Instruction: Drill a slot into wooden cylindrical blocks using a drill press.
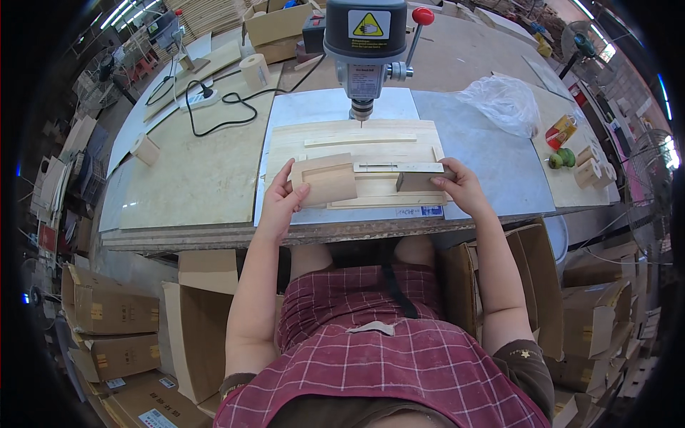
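Observation:
My left hand (pixel 278 203) grips a flat, light wooden piece (pixel 328 182) by its left end, with the thumb on the front face. A shallow rectangular recess shows in that face. In my right hand (pixel 464 189) is a dark grey-brown rectangular block (pixel 417 180), pinched between thumb and fingers. The two pieces are apart. Below and behind them lies a pale wooden jig board (pixel 285 139) with narrow strips (pixel 360 140) fixed on it. A bench drill press (pixel 364 71) stands just beyond, its thin bit pointing down over the board.
A power strip (pixel 200 98) with a black cable lies on the left of the worktable. Round wooden pieces (pixel 255 71) stand at the left and right. On the right are a clear plastic bag (pixel 503 100) and a small red-yellow container (pixel 561 133). Cardboard boxes (pixel 193 342) flank my legs.

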{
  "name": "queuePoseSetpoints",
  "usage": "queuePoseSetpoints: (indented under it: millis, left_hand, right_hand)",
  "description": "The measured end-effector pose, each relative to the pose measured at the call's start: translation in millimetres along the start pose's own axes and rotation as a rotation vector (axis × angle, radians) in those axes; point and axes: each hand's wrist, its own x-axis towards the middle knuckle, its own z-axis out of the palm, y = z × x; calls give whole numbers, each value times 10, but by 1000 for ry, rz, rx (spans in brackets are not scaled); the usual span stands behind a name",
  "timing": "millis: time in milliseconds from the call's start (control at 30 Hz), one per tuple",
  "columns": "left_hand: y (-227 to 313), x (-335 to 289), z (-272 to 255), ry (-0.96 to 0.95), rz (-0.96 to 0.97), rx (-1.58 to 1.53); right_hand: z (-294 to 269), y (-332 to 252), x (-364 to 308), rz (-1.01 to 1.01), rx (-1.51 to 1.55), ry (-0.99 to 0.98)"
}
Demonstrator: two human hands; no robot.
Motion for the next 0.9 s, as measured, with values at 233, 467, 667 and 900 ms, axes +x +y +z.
queuePoseSetpoints:
  millis: [233, 467, 667, 900]
  left_hand:
    - [60, 118, 21, -63, -85, 115]
    - [0, 99, 437, -183, -27, 74]
    - [-177, 147, 649, -267, 95, 230]
    - [-81, 137, 657, -208, 89, 406]
  right_hand:
    - [15, -8, 12, -1, -33, 24]
    - [77, -61, -27, -7, -59, 25]
    - [111, -56, -80, -34, -131, 80]
    - [141, -162, -51, -279, -642, 211]
